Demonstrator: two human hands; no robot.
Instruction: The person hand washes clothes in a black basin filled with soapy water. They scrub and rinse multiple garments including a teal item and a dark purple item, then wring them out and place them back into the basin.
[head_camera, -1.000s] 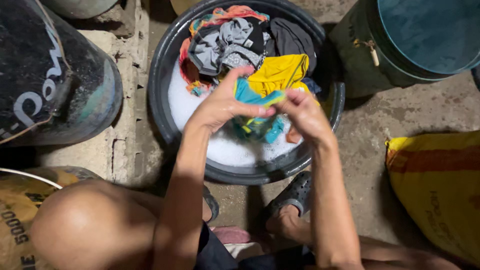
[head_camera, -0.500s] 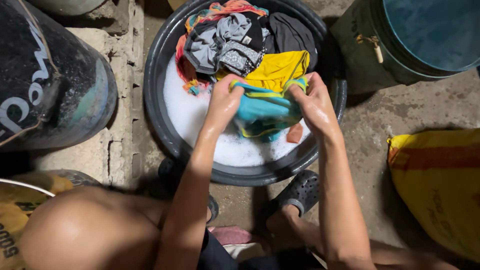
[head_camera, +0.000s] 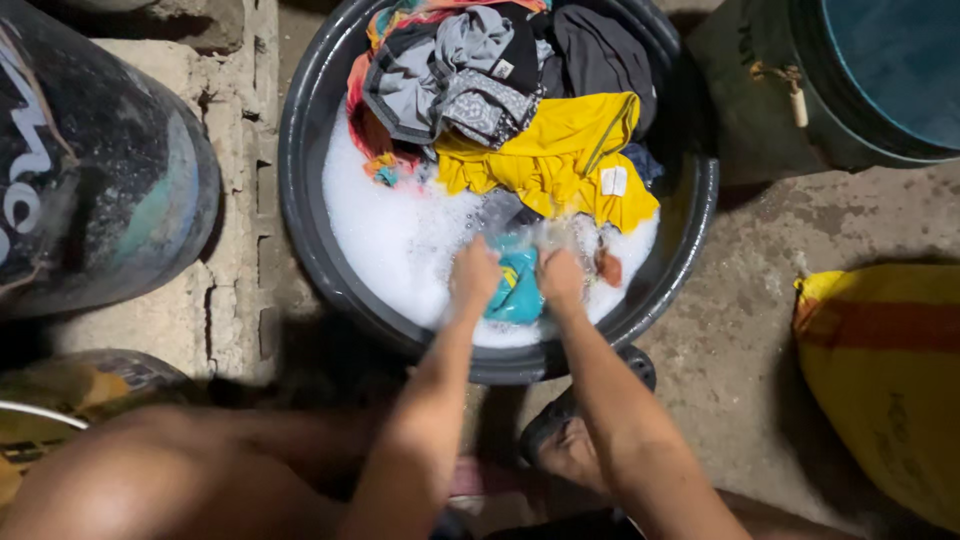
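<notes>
Left hand (head_camera: 475, 275) and right hand (head_camera: 560, 275), fingers clenched on teal cloth (head_camera: 517, 290), in sudsy basin (head_camera: 305, 180)

- Left hand (head_camera: 474, 278) and right hand (head_camera: 560, 276) side by side, both closed on a teal cloth (head_camera: 517, 289) in white suds (head_camera: 400, 240).
- Black wash basin (head_camera: 310, 200) around both hands.
- Yellow garment (head_camera: 560, 150) just beyond the hands; grey clothes (head_camera: 450, 75) farther off.
- Green bucket (head_camera: 850, 90) well right of the right hand.

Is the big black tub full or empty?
Full: the black tub holds white suds and piled clothes; both hands press a teal cloth into them.
</notes>
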